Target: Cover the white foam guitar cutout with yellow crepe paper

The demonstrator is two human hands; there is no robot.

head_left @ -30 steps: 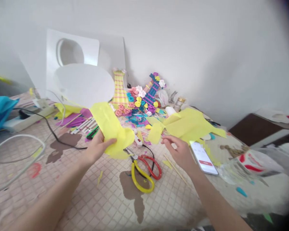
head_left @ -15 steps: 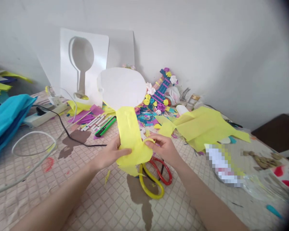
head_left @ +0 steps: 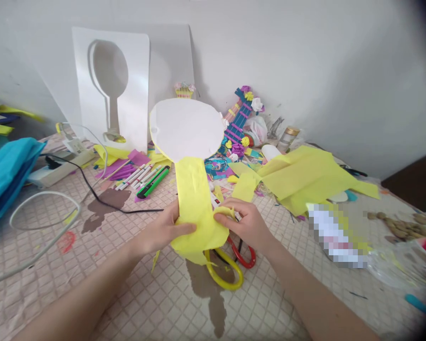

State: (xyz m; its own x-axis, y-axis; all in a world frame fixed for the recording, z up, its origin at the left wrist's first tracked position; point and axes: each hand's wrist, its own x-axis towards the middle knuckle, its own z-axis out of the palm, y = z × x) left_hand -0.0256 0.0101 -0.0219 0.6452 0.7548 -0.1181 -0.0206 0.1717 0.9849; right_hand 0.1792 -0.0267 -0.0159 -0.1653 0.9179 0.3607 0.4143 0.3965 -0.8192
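A white paddle-shaped cutout (head_left: 188, 128) has its round head pointing away from me. Yellow crepe paper (head_left: 193, 184) covers its handle, with a ragged end hanging at the bottom. My left hand (head_left: 166, 227) is closed on the handle from the left, its thumb lying across the paper. On the right, my right hand (head_left: 244, 220) pinches a curled edge of the same yellow paper between thumb and fingers. Under the handle lie scissors with one yellow and one red grip (head_left: 230, 279); their blades are mostly hidden.
A green utility knife (head_left: 153, 182) and several white markers (head_left: 135, 176) lie left of the cutout. Yellow paper sheets (head_left: 305, 175) spread at the right. A white board with a paddle-shaped hole (head_left: 138, 94) leans on the wall. Cables (head_left: 80, 170) cross the left side.
The view has shifted slightly, and the cutout's head appears a little further right. Both hands keep their hold; the paper edge in my right hand is bent a bit differently.
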